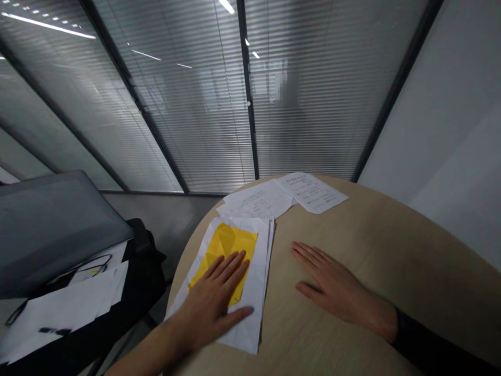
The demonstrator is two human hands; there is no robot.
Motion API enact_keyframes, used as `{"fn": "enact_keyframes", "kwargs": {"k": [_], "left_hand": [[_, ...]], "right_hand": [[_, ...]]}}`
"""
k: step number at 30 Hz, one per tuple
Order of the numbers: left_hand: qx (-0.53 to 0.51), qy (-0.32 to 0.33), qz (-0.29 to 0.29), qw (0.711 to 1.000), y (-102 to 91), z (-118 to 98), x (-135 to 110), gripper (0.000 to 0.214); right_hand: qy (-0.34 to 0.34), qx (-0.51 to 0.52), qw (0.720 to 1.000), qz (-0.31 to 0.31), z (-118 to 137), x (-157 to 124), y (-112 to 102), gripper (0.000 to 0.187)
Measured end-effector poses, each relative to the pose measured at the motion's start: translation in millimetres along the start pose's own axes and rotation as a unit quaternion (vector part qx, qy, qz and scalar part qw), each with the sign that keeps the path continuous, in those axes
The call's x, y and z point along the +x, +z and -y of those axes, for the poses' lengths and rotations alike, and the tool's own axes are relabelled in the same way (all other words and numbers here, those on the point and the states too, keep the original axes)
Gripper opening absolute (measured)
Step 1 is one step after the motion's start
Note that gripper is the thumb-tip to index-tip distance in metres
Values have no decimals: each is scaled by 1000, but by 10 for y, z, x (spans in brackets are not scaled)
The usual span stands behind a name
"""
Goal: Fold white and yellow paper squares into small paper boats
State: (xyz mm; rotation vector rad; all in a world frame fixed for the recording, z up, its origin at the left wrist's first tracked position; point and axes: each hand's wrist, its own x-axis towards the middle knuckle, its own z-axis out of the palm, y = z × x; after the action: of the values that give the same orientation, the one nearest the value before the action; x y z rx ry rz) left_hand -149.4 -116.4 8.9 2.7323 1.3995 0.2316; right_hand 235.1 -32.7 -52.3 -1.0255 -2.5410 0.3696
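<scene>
Spreading left grip (211, 305) over yellow paper (223, 250) near table edge (183, 274) (right grip (336, 284) too)

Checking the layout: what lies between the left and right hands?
In the head view, the edge of stacked white paper sheets, then pale wood tabletop, lies between the left hand and right hand.
</scene>
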Motion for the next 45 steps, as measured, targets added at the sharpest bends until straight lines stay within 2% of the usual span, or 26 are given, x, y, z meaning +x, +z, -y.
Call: {"fn": "enact_keyframes", "kwargs": {"k": [4,8,11,13,17,20,25,29,34,39,45], "left_hand": [[3,-11,0,1000,39,174,93,96],[5,-7,1,1000,-105,165,296,96],[4,3,-10,1000,-196,-60,612,94],[1,26,-22,999,-188,-274,905,88],[-21,43,-12,999,5,-666,1491,83],[-36,33,-3,999,218,-844,1724,79],[-75,43,-28,996,454,-931,1694,81],[-69,41,-19,997,424,-960,1636,82],[-53,43,-12,998,355,-1001,1611,84],[-79,49,-33,995,470,-893,1535,87],[-84,31,-25,996,569,-808,1534,88]], "right_hand": [[-2,3,1000,6,1,-16,-28,87],[1,11,1000,10,10,-6,-60,80],[3,24,1000,4,0,0,-82,75],[7,26,1000,-14,-30,-8,-83,73],[25,-11,999,-47,-165,-111,-76,74],[49,-45,996,-60,-305,-312,-117,78],[100,-88,986,-102,-471,-774,-237,85],[123,-109,981,-105,-495,-965,-289,83],[131,-122,982,-64,-487,-940,-274,80],[143,-137,978,-70,-492,-930,-241,81],[151,-153,975,-65,-512,-846,-206,81]]}}
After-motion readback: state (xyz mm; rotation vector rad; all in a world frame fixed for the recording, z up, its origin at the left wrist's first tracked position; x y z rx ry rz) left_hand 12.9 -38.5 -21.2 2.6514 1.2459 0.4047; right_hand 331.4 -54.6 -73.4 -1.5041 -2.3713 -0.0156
